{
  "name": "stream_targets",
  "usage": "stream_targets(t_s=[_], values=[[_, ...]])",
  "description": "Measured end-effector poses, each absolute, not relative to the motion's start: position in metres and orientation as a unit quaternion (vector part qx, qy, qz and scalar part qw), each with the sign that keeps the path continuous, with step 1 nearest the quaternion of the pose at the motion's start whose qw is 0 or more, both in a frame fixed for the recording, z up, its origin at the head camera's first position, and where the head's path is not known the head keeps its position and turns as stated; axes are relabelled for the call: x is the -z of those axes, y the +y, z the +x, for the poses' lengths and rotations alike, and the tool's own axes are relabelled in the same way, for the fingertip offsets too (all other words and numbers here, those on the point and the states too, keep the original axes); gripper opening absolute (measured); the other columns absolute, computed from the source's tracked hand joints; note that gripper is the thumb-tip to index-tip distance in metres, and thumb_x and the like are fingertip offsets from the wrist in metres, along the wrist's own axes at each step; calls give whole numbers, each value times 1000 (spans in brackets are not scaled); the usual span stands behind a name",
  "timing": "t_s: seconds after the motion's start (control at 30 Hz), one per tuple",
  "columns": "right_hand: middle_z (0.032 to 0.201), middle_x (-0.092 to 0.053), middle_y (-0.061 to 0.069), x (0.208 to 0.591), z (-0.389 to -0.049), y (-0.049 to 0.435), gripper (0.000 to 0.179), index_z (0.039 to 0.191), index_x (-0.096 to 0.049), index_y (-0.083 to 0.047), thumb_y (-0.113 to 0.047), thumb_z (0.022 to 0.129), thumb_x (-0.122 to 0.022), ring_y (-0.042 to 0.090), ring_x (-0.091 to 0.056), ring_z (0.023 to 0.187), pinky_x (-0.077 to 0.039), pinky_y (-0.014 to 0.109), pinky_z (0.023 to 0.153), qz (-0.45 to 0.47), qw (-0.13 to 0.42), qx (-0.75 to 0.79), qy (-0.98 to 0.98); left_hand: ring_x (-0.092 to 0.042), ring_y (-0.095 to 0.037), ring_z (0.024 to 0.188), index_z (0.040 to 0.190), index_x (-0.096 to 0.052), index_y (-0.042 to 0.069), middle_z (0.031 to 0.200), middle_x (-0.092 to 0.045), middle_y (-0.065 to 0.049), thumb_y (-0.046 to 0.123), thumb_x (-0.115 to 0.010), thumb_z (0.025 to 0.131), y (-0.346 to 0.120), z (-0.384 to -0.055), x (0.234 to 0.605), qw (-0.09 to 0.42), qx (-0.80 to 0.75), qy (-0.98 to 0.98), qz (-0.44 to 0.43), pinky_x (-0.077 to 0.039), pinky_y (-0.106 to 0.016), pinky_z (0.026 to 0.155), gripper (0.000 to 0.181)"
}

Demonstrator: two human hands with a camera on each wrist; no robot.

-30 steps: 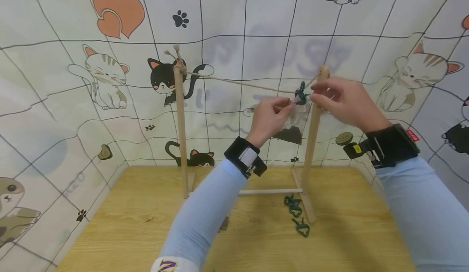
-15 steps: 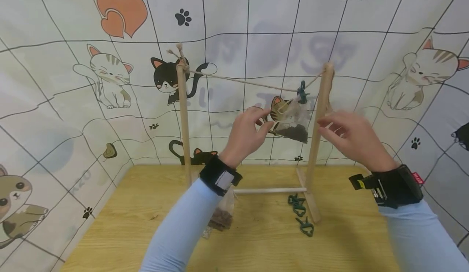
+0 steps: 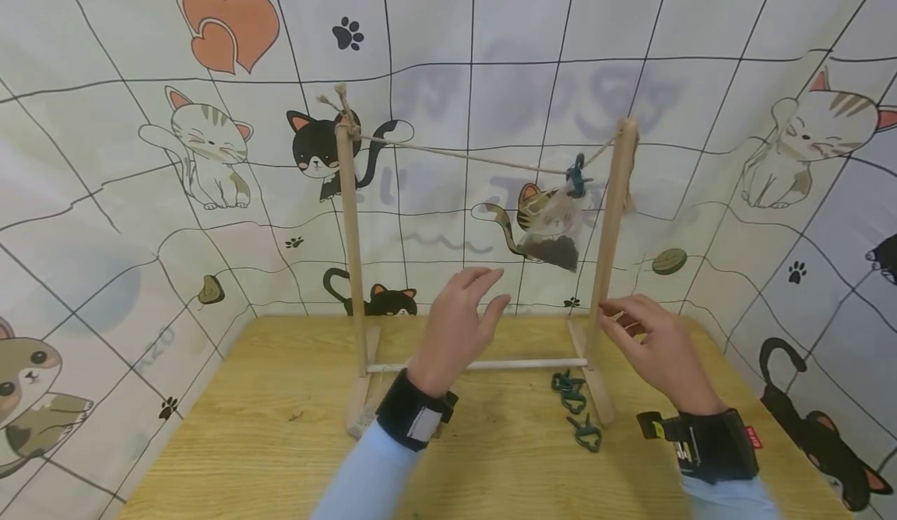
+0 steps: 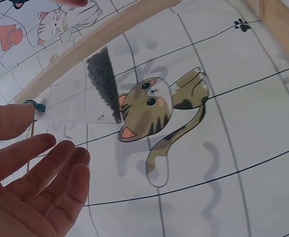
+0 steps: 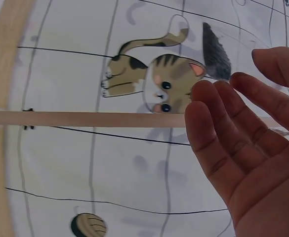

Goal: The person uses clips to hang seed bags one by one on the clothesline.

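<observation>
A clear plastic bag [image 3: 556, 233] with dark grains in its bottom hangs from a twine line [image 3: 455, 152], held by a green clip [image 3: 576, 176] near the right post. Below and left of the bag, my left hand [image 3: 455, 329] is in the air with relaxed fingers and nothing in them. My right hand [image 3: 655, 345] is lower right, beside the right wooden post [image 3: 611, 232], its fingers loosely bent and holding nothing. In the left wrist view the dark grains [image 4: 103, 81] show beyond the fingers [image 4: 70, 197]. Several green clips [image 3: 571, 391] lie on the table by the right foot.
The wooden stand has a left post [image 3: 348, 232] and a pale crossbar [image 3: 529, 364] low across the table [image 3: 266, 426]. Another bag [image 3: 364, 423], mostly hidden by my left arm, lies near the left foot. A cat-patterned cloth [image 3: 434, 22] covers the walls behind.
Both hands have let go of the bag and clip at the line and moved down, the left one also leftward. The bag now hangs from the line by the clip.
</observation>
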State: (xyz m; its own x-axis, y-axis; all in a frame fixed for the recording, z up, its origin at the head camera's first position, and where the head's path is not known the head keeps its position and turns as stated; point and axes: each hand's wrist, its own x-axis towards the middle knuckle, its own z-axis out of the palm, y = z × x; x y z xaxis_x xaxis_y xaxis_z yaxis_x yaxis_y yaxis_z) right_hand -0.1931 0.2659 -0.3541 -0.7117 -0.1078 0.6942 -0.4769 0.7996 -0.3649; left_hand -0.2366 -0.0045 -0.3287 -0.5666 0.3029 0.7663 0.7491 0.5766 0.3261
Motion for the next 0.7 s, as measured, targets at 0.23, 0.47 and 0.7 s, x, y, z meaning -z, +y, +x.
stream_targets(t_s=[0.23, 0.47, 0.7], values=[[96, -65, 2, 391, -189, 262, 21, 105, -67, -11, -15, 85, -65, 2, -57, 75, -48, 20, 61, 158, 340, -286, -882, -58, -20, 105, 122, -60, 8, 113, -61, -8, 27, -58, 91, -6, -225, 367, 325, 332, -830, -308, -48, -27, 87, 36], [95, -63, 0, 417, -185, 255, 20, 104, -66, -12, -18, 86, -65, 3, -57, 74, -50, 23, 60, 139, 298, -314, -891, -58, -22, 106, 122, -60, 7, 114, -62, -10, 28, -57, 91, -9, -219, 410, 301, 320, -855, -275, -49, -32, 84, 38], [92, -63, 0, 432, -183, 247, 19, 101, -66, -14, -12, 82, -68, 4, -57, 72, -49, 23, 58, 141, 273, -324, -895, -59, -23, 105, 122, -60, 9, 115, -61, -12, 29, -59, 90, -15, -215, 434, 289, 302, -872, -255, -50, -34, 84, 38]])
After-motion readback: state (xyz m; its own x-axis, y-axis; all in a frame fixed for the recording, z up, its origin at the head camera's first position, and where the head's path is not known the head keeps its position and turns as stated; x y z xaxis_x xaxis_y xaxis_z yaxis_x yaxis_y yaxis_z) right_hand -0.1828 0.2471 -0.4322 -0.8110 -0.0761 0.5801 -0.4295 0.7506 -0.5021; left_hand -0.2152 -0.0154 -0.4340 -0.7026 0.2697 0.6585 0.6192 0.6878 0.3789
